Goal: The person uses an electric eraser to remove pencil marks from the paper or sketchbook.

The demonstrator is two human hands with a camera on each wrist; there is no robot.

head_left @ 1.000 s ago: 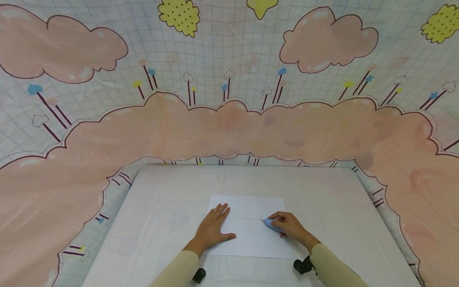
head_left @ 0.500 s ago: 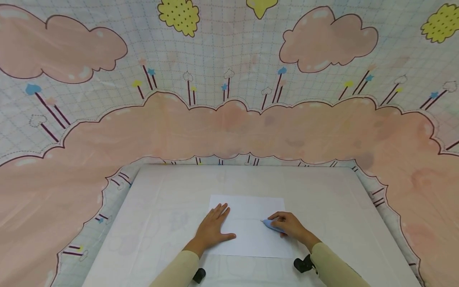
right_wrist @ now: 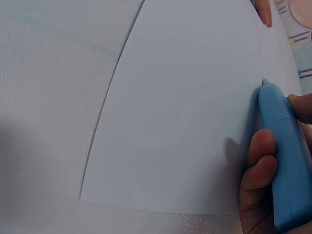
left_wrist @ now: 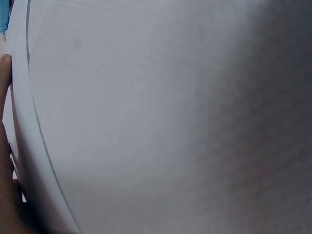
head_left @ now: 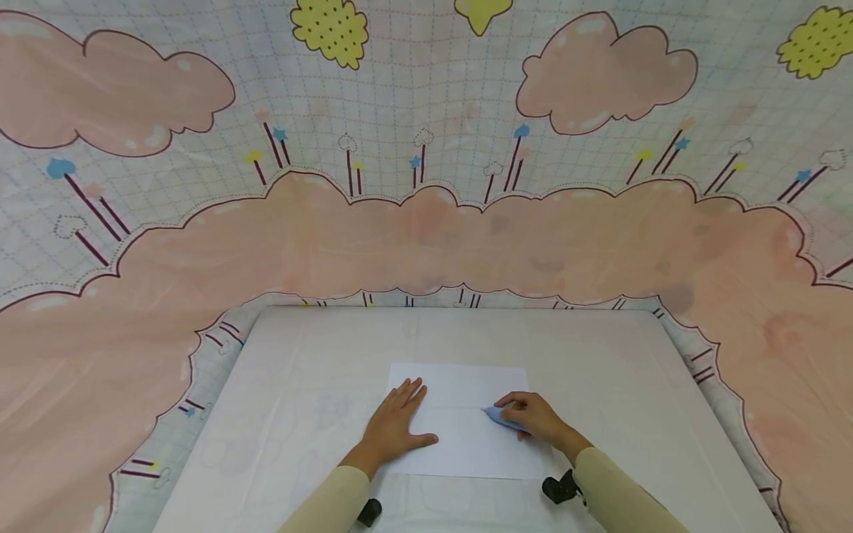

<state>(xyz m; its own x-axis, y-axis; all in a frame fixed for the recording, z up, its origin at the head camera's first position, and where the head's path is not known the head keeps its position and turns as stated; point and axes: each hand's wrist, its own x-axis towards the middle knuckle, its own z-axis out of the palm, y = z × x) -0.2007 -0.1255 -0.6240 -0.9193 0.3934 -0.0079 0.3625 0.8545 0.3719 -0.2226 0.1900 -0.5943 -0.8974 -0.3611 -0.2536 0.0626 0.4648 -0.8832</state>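
A sheet of white paper (head_left: 460, 459) lies on the white table, with a faint line running across its middle. My left hand (head_left: 393, 426) rests on the paper's left part, fingers spread and thumb out to the side. At the paper's right side, my right hand (head_left: 536, 418) grips a thick blue pen-shaped tool (right_wrist: 285, 151) with a small narrow tip. The tip is at the faint line, pointing left; its exact kind cannot be told. In the left wrist view only an edge of the left hand (left_wrist: 5, 92) shows, with the blue tool (left_wrist: 4, 17) beyond it.
The white-covered table (head_left: 300, 370) stretches around the paper. Black wrist devices (head_left: 562, 488) sit at both wrists, near the paper's front edge. Behind the table hangs a patterned cloth (head_left: 426, 244) with pink clouds.
My right hand and the blue tool have shifted very slightly to the left. The left hand and the paper stay where they were.
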